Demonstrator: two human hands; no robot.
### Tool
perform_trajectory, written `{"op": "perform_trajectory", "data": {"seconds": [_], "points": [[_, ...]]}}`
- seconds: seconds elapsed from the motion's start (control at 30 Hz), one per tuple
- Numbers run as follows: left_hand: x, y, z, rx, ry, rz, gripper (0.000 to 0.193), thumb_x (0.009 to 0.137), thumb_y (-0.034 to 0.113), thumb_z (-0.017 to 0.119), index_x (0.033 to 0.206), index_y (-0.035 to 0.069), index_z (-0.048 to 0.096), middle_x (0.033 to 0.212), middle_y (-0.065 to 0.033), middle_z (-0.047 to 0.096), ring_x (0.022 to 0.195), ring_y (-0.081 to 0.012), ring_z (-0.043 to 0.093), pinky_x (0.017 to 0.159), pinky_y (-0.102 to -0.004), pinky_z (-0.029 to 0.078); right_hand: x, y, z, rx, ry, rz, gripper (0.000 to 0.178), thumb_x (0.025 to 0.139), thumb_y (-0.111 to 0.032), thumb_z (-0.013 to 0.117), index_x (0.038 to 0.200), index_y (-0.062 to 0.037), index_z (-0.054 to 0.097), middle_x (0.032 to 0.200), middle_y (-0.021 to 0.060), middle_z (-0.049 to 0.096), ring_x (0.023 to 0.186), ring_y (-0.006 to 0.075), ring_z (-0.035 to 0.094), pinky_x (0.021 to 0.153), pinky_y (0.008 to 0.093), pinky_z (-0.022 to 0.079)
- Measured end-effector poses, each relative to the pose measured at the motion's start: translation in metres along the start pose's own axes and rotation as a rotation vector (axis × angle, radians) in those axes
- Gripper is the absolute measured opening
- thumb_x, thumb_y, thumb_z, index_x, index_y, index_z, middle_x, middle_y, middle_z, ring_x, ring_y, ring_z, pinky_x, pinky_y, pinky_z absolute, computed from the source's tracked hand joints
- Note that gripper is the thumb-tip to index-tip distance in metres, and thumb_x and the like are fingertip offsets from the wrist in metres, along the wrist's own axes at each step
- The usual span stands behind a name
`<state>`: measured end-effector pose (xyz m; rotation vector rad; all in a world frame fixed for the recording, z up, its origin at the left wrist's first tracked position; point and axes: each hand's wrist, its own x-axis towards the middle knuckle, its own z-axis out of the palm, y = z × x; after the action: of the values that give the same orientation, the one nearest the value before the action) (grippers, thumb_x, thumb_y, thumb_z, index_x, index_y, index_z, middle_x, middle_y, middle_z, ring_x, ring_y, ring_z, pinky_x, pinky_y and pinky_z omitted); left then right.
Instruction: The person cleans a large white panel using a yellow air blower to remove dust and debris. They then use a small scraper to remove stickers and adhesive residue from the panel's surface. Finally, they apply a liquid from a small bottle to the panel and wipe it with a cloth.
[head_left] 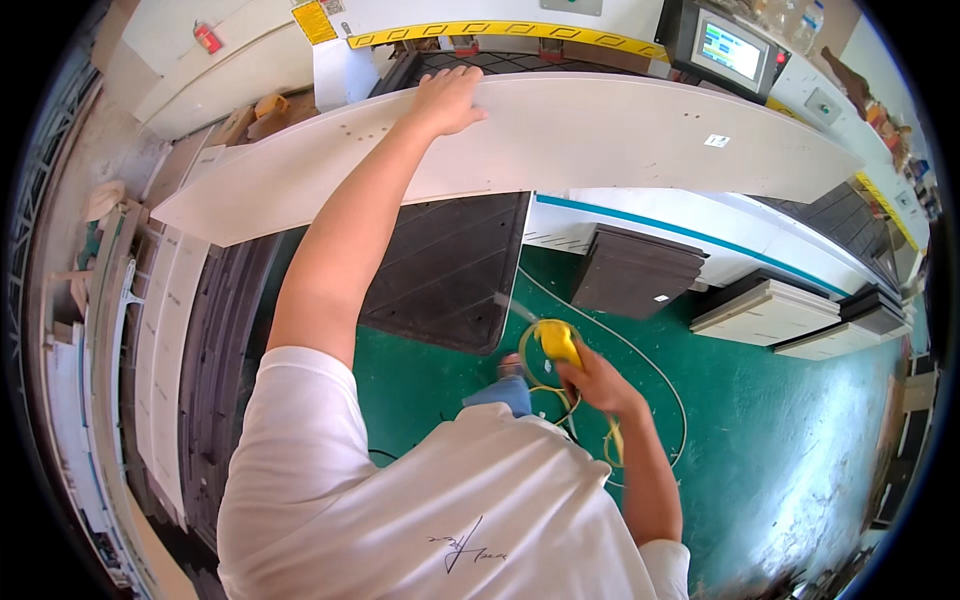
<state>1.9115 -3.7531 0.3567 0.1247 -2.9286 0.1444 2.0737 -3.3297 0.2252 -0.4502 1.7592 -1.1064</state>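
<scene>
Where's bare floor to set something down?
Widest: green floor between the right forearm and white panel stack. Smaller: between the dark platform and shirt, left of the shoe. Crowded: yellow hose near the yellow tool; dark panels along the left side.

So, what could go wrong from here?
The long pale panel might tip or slip: only the left grip is on it, at the upper edge, while the right grip holds a yellow tool. The yellow hose looping near the shoe could cause a trip.
</scene>
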Motion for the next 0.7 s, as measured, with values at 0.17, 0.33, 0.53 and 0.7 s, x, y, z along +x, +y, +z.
{"op": "perform_trajectory", "data": {"seconds": [0.17, 0.33, 0.53, 0.7], "points": [[0.028, 0.030, -0.003, -0.117, 0.018, 0.131, 0.060, 0.089, 0.030, 0.075, 0.137, 0.003, 0.051, 0.129, -0.0215, 0.064, 0.121, -0.0410, 0.061, 0.100, -0.0487, 0.049, 0.061, -0.013, -0.010, 0.071, -0.400, -0.111, 0.036, 0.105, -0.033, 0.059, 0.125, -0.0040, 0.053, 0.077, 0.0027, 0.059, 0.069, 0.0117, 0.056, 0.063, 0.0298, 0.048], [0.022, 0.027, 0.007, -0.116, 0.069, 0.136, 0.056, 0.084, 0.030, 0.078, 0.131, 0.007, 0.060, 0.116, -0.0219, 0.070, 0.109, -0.0417, 0.065, 0.091, -0.0502, 0.051, 0.050, 0.001, -0.104, 0.287, -0.387, 0.022, 0.029, 0.107, -0.034, 0.057, 0.118, -0.0070, 0.054, 0.085, 0.0011, 0.061, 0.070, 0.0095, 0.055, 0.060, 0.0249, 0.045], [0.044, 0.098, -0.027, -0.222, -0.094, 0.068, 0.041, 0.080, 0.024, 0.079, 0.113, 0.004, 0.064, 0.097, -0.0226, 0.071, 0.095, -0.0451, 0.065, 0.081, -0.0527, 0.050, -0.028, 0.083, -0.301, 0.533, 0.644, 0.125, 0.030, 0.106, -0.031, 0.055, 0.087, -0.0091, 0.058, 0.071, 0.0053, 0.062, 0.058, 0.0144, 0.060, 0.050, 0.0290, 0.044], [0.052, 0.127, -0.033, -0.347, -0.319, 0.064, 0.042, 0.077, 0.013, 0.076, 0.118, 0.004, 0.069, 0.097, -0.0247, 0.071, 0.094, -0.0456, 0.067, 0.084, -0.0505, 0.053, -0.121, 0.196, -0.487, 0.788, 1.358, -0.036, 0.013, 0.106, -0.029, 0.056, 0.108, -0.0171, 0.051, 0.076, 0.0005, 0.058, 0.057, 0.0148, 0.062, 0.042, 0.0276, 0.043]]}}
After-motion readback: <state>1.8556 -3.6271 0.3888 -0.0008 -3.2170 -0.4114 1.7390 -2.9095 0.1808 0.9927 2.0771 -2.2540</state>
